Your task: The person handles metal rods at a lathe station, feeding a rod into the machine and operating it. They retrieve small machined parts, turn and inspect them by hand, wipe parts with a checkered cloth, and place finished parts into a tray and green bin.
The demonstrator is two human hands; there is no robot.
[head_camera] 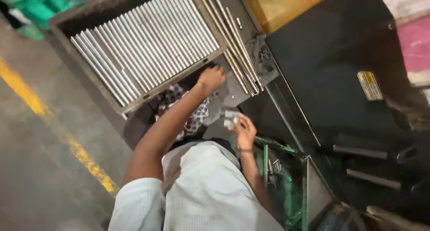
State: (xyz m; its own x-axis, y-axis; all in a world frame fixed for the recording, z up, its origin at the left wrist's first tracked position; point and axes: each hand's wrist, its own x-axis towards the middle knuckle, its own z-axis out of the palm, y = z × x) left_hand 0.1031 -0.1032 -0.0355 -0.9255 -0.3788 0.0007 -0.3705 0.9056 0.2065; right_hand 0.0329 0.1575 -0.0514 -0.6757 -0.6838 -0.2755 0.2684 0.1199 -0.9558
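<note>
Two hands at work: left hand (211, 78) closed, knuckles up (contents hidden), beside silvery ribbed metal rods (148, 45); right hand (244, 129) pinches a small grey metal cylinder (231, 118).

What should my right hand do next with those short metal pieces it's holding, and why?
Probably bring the right hand down and set the short metal pieces on the dark surface beside the checked cloth. The fingers pinch them in mid-air, while the left hand already rests at the edge of the tray of metal rods, so nothing supports them yet.
</note>
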